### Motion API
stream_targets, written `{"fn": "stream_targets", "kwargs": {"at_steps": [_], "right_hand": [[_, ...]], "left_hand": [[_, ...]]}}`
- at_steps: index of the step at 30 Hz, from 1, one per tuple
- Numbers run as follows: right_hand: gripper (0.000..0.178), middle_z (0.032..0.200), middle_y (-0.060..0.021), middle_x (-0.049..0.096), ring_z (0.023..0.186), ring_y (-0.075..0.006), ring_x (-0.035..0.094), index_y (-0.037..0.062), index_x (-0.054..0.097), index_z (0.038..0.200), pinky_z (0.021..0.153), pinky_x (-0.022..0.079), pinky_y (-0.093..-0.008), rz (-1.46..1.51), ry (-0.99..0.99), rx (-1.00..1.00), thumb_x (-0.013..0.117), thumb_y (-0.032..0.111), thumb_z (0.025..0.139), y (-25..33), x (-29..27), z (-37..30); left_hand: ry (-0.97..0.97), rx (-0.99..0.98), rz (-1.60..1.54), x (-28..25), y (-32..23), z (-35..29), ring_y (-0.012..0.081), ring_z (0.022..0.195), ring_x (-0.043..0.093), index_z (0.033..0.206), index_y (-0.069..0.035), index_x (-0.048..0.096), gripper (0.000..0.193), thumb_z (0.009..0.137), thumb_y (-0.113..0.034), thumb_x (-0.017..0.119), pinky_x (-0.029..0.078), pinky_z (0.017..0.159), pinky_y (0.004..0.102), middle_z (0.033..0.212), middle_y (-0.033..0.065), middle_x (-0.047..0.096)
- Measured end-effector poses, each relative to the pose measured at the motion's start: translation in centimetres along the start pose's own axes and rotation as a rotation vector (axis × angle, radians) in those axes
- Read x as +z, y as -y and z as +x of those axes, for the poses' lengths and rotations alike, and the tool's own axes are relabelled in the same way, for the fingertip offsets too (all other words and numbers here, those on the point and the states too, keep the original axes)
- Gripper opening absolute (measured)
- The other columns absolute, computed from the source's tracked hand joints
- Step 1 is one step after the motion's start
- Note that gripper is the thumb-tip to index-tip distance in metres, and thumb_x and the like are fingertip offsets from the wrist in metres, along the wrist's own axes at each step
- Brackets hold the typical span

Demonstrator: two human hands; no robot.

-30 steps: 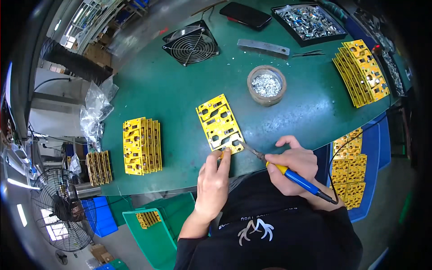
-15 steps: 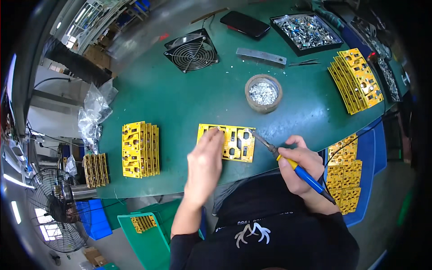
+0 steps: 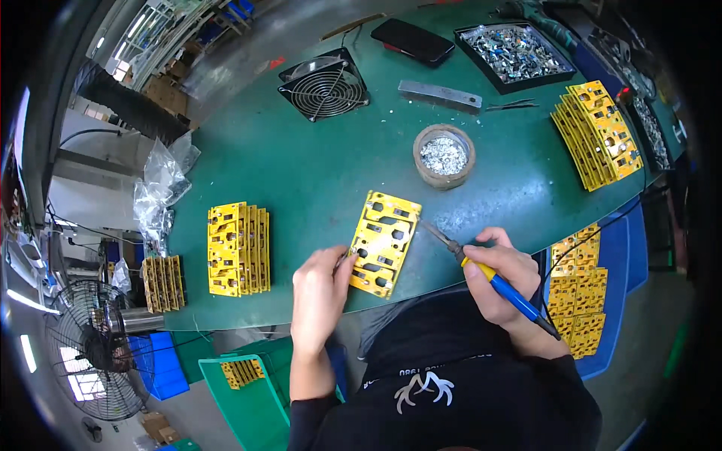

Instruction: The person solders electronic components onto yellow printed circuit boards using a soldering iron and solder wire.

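The yellow circuit board (image 3: 383,242) lies flat on the green table (image 3: 301,165), close to its near edge and tilted so that its long side runs away from the person. The left hand (image 3: 320,297) rests at the board's near left corner, fingers curled loosely and fingertips touching the edge; it steadies the board rather than gripping it. The right hand (image 3: 502,278) is closed in a pen grip around the blue and yellow handle of a soldering iron (image 3: 489,276), whose dark tip points at the board's right edge and seems to be just beside it or touching it; I cannot tell which.

The board looks thin, stiff and light, a flat plate with cut-out holes and small dark parts on its face. It should slide easily on the smooth table, so a press at a corner or edge looks like the right way to keep it in place. It is best taken by its bare rims, away from the mounted parts and any fresh solder, which would be hot and easily smeared. Bending it could crack joints.

Left of it stands 1 stack of similar yellow boards (image 3: 239,248), well apart, and another row of boards (image 3: 598,134) leans at the far right. A round tin of solder bits (image 3: 444,155) sits beyond the board, and a small fan (image 3: 324,84) lies further back.
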State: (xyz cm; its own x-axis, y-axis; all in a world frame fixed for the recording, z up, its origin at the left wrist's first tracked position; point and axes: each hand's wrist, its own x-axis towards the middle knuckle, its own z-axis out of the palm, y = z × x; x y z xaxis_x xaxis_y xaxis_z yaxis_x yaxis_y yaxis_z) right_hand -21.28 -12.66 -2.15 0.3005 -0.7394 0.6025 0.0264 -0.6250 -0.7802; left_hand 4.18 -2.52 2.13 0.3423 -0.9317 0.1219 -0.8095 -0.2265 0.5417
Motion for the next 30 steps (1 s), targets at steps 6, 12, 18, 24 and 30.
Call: {"fn": "stream_targets", "kwargs": {"at_steps": [6, 12, 18, 24, 30], "right_hand": [[0.022, 0.077, -0.0107, 0.077, 0.064, -0.0211, 0.073, -0.0023, 0.079, 0.103, 0.087, 0.058, -0.0457, 0.020, 0.028, 0.011, 0.079, -0.004, 0.082, 0.1, 0.9, -0.2], [0.023, 0.070, -0.0080, 0.073, 0.061, -0.0192, 0.071, -0.0007, 0.079, 0.104, 0.089, 0.059, -0.0454, 0.003, 0.097, -0.022, 0.080, -0.002, 0.080, 0.7, 1.9, -0.4], [0.027, 0.074, -0.0084, 0.074, 0.060, -0.0186, 0.070, -0.0022, 0.078, 0.106, 0.089, 0.061, -0.0448, -0.040, 0.125, -0.109, 0.081, -0.002, 0.079, 0.9, 2.8, -0.4], [0.031, 0.071, -0.0066, 0.071, 0.056, -0.0182, 0.067, -0.0027, 0.078, 0.109, 0.088, 0.061, -0.0436, -0.073, 0.146, -0.140, 0.081, -0.004, 0.078, 0.7, 3.2, -0.4], [0.031, 0.067, -0.0049, 0.068, 0.055, -0.0180, 0.066, -0.0024, 0.078, 0.109, 0.088, 0.061, -0.0431, -0.058, 0.137, -0.127, 0.081, -0.004, 0.078, 0.6, 3.3, -0.3]], "left_hand": [[-0.128, 0.002, -0.081, 1.3, -0.6, -2.7, 0.0173, 0.059, 0.061, 0.104, 0.005, 0.070, 0.016, 0.097, -0.006, 0.078, 0.051, 0.057, 0.0314, 0.080, 0.0171, 0.073], [-0.131, 0.082, -0.037, 0.7, -2.1, -2.0, 0.0382, 0.078, 0.072, 0.104, 0.002, 0.067, 0.010, 0.098, -0.001, 0.073, 0.056, 0.066, 0.0441, 0.098, 0.0187, 0.070], [-0.191, 0.203, -0.047, 2.6, -2.3, -1.0, 0.0294, 0.078, 0.072, 0.105, 0.003, 0.075, 0.009, 0.096, 0.003, 0.073, 0.058, 0.069, 0.0371, 0.100, 0.0145, 0.070], [-0.189, 0.224, 0.041, 4.0, -2.5, -1.2, 0.0281, 0.078, 0.073, 0.108, 0.001, 0.076, 0.015, 0.093, 0.004, 0.075, 0.058, 0.062, 0.0379, 0.107, 0.0133, 0.068], [-0.205, 0.261, 0.088, 4.4, -2.5, -1.3, 0.0275, 0.077, 0.072, 0.110, 0.001, 0.076, 0.018, 0.092, 0.004, 0.076, 0.058, 0.061, 0.0379, 0.109, 0.0123, 0.067]]}}
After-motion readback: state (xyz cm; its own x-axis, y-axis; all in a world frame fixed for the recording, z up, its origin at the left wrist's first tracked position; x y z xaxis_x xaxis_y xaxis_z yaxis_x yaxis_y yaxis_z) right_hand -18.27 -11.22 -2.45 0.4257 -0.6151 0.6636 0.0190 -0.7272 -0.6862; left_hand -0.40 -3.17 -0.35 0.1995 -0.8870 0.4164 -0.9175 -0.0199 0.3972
